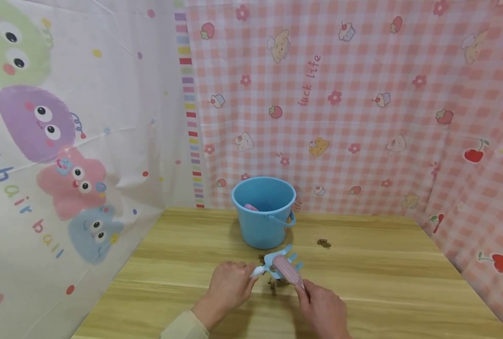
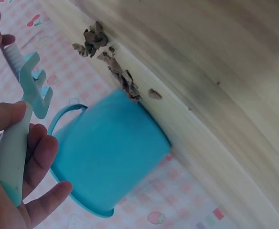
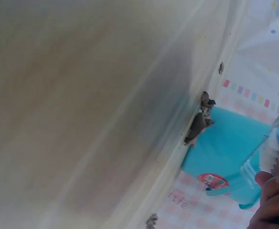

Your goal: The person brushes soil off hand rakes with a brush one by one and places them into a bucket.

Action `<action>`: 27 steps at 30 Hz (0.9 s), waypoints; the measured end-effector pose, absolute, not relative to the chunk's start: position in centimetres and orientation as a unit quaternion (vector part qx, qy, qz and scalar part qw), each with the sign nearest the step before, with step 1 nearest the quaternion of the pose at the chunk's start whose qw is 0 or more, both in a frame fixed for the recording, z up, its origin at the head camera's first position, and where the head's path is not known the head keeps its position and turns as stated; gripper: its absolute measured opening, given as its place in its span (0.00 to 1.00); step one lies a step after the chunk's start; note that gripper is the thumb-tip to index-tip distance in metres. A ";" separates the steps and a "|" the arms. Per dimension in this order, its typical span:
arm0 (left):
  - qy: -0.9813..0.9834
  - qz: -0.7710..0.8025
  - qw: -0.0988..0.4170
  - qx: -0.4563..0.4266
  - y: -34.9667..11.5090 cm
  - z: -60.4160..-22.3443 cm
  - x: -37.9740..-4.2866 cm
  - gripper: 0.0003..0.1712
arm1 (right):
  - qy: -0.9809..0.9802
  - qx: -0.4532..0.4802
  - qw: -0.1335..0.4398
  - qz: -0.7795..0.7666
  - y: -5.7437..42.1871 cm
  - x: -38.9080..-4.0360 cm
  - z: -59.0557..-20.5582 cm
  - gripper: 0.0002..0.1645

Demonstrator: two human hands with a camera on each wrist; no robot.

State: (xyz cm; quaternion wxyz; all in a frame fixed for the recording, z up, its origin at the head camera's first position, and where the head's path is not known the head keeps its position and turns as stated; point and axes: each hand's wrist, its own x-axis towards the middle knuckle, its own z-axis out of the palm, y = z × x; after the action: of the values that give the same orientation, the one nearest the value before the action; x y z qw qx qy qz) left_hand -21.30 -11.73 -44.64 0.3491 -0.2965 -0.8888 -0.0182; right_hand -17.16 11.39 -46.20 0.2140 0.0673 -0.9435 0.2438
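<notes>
My left hand [image 1: 230, 285] grips the pale handle of a small light-blue hand rake [image 1: 270, 260], held above the table. A pink brush [image 1: 287, 270] with a textured head is in my right hand [image 1: 325, 308], its head over the rake in the head view. White bristles show on the brush [image 3: 269, 153] in the right wrist view, turned toward the rake. Below both tools, crumpled brown dry leaves [image 1: 273, 286] lie on the wood-grain table. Just beyond stands a blue bucket [image 1: 261, 230], upright, its handle hanging down on the right side.
Another brown leaf piece [image 1: 324, 243] lies right of the bucket. Something pink [image 1: 250, 207] shows inside the bucket, mostly hidden by its rim. A pink checked curtain [image 1: 319, 117] hangs behind the table [image 1: 382, 282], and a white printed sheet [image 1: 120, 141] on the left.
</notes>
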 end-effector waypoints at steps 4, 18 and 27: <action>-0.886 -0.025 0.353 -0.300 -11.8 -44.8 -21.3 0.14 | -0.946 0.068 0.218 0.228 11.7 -17.1 -45.9 0.09; -0.894 -0.008 0.342 -0.290 -11.4 -44.0 -21.2 0.11 | -0.940 0.075 0.215 0.252 11.4 -17.1 -45.5 0.10; -0.899 0.001 0.334 -0.285 -11.4 -44.7 -21.4 0.12 | -0.950 0.083 0.233 0.189 12.2 -17.1 -45.3 0.09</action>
State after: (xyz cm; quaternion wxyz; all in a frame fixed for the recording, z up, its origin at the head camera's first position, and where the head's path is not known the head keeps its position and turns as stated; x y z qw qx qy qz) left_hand -21.42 -11.41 -44.67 0.3339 -0.2847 -0.8986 0.0009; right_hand -17.14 12.23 -45.27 0.2327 0.0833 -0.9503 0.1890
